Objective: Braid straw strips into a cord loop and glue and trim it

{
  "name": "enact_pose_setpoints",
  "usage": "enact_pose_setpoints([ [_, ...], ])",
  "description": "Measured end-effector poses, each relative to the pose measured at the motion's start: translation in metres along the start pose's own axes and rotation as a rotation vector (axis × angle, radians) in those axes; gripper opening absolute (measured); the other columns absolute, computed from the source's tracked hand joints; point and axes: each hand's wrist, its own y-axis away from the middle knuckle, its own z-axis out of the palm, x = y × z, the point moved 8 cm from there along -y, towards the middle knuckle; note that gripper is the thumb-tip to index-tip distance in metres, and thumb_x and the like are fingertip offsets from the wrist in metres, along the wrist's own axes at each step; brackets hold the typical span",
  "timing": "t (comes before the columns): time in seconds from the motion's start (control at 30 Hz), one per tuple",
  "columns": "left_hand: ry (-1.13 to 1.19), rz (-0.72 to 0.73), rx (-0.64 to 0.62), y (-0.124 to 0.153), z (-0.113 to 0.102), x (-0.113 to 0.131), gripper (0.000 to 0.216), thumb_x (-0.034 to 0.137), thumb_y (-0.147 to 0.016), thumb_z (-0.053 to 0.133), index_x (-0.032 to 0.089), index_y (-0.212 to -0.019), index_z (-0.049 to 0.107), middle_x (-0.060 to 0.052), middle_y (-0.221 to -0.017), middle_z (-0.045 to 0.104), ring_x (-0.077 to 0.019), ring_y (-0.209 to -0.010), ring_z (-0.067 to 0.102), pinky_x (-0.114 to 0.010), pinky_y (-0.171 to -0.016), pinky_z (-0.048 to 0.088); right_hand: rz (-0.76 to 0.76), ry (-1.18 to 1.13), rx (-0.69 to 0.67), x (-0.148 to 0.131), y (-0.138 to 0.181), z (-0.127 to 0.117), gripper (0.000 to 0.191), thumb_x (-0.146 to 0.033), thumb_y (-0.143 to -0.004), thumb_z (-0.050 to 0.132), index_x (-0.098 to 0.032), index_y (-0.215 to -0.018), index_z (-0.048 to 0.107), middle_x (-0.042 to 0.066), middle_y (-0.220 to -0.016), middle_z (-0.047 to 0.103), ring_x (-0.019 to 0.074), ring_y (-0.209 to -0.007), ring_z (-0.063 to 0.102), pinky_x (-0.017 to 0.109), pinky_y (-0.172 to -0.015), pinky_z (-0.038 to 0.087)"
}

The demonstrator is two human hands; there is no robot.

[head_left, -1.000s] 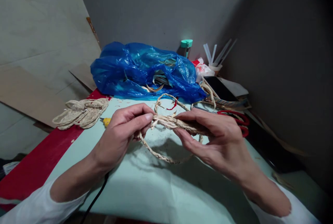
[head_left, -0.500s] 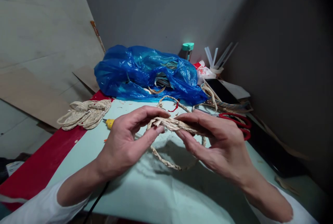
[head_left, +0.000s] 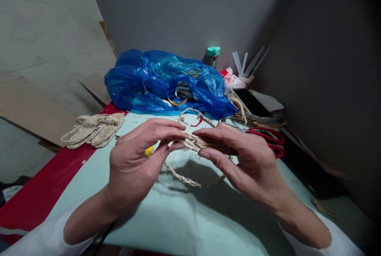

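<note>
Between my hands, just above the table, is a piece of pale braided straw cord (head_left: 193, 141), stacked in layers. My left hand (head_left: 141, 154) pinches its left end between thumb and fingers. My right hand (head_left: 245, 158) grips the right part, thumb below and fingers on top, hiding much of it. A loose loop of the braid hangs below the hands, and another curve of it shows behind them. Partly hidden behind my left hand is a yellow tool handle (head_left: 149, 151). Red-handled scissors (head_left: 272, 139) lie beyond my right hand.
A blue plastic bag (head_left: 166, 81) with straw material fills the back of the table (head_left: 166, 224). Bundled braided cord (head_left: 95, 129) lies at the left on red cloth. At the back right are a phone (head_left: 251, 102), a cup of white sticks (head_left: 246, 78) and a green-capped bottle (head_left: 213, 53).
My left hand has turned and closed further over the braid's left end, hiding its tip. The view has shifted slightly; my right hand keeps its grip.
</note>
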Motion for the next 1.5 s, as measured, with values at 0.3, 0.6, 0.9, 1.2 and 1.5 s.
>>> enact_pose_setpoints([
  [0.3,0.083,0.011,0.120,0.000,-0.009,0.000,0.025,0.001,-0.080,0.068,0.022,-0.092,0.071,0.001,-0.085,0.070,-0.0135,-0.083,0.066,-0.025,-0.078,0.055,0.155,0.197,-0.368,0.023,0.007,0.040,0.017,-0.016,-0.095,0.053,-0.011,-0.103,0.067,0.008,-0.089,0.067,0.0185,-0.081,0.059,0.031,-0.073,0.046],
  [0.6,0.184,-0.130,0.027,0.003,0.001,-0.007,0.023,-0.001,-0.079,0.065,0.019,-0.091,0.064,0.000,-0.087,0.066,-0.0129,-0.083,0.064,-0.025,-0.079,0.053,0.140,0.294,-0.425,0.026,0.011,0.049,0.015,-0.025,-0.094,0.056,-0.016,-0.103,0.065,0.009,-0.097,0.067,0.0239,-0.091,0.057,0.039,-0.080,0.044],
  [0.9,0.061,-0.184,-0.140,0.013,0.021,-0.017,0.017,0.004,-0.082,0.063,0.020,-0.090,0.063,0.001,-0.085,0.064,-0.0117,-0.082,0.061,-0.023,-0.075,0.050,-0.148,0.238,-0.068,-0.014,0.010,0.025,0.013,-0.020,-0.099,0.050,-0.010,-0.101,0.060,0.008,-0.080,0.068,0.0174,-0.071,0.059,0.029,-0.066,0.045],
  [1.2,0.177,-0.229,-0.089,0.010,0.019,-0.014,0.017,0.006,-0.081,0.068,0.021,-0.088,0.071,0.002,-0.084,0.071,-0.0100,-0.081,0.065,-0.020,-0.073,0.051,-0.005,0.077,-0.060,-0.006,0.011,0.025,0.016,-0.013,-0.098,0.051,-0.011,-0.085,0.061,0.006,-0.076,0.065,0.0123,-0.065,0.056,0.024,-0.062,0.041],
  [1.5,0.354,-0.360,-0.172,0.018,0.019,-0.031,0.013,0.012,-0.082,0.070,0.024,-0.081,0.075,0.001,-0.075,0.069,-0.0118,-0.069,0.061,-0.023,-0.064,0.049,0.213,-0.239,-0.103,-0.003,0.013,0.037,0.028,-0.016,-0.097,0.051,-0.015,-0.069,0.056,-0.003,-0.062,0.053,0.0070,-0.058,0.048,0.019,-0.061,0.038],
])
